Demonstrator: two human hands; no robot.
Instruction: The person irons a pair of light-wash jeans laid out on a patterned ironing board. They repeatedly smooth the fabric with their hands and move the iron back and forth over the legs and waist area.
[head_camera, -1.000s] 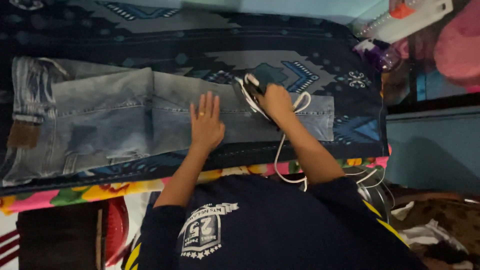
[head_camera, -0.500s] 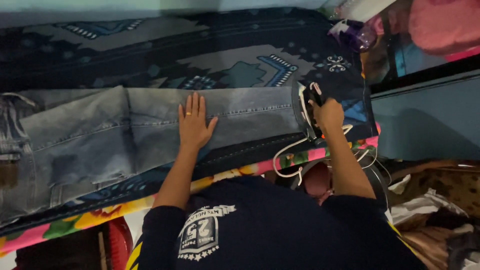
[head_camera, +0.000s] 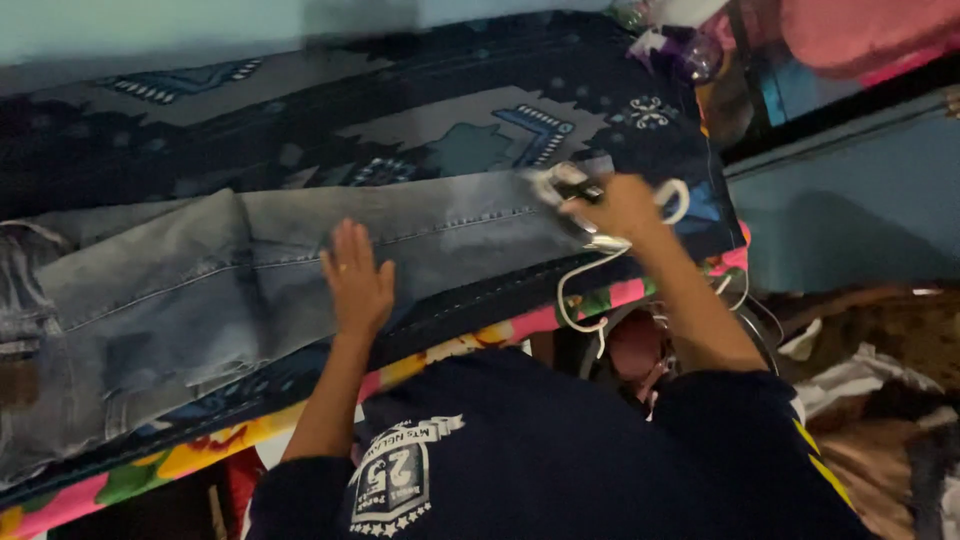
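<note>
Pressing one pair of jeans (head_camera: 300, 270) flat — left hand (head_camera: 357, 282) fingers spread, right hand (head_camera: 622, 205) gripping one iron (head_camera: 580, 205).

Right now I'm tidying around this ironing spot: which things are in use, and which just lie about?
In use:
jeans
iron
white cord
left hand
right hand
patterned blanket

Lying about:
purple item
pink cloth

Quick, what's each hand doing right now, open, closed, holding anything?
Left hand: open, flat on the jeans.
Right hand: closed on the iron, at the jeans' leg end.
</note>
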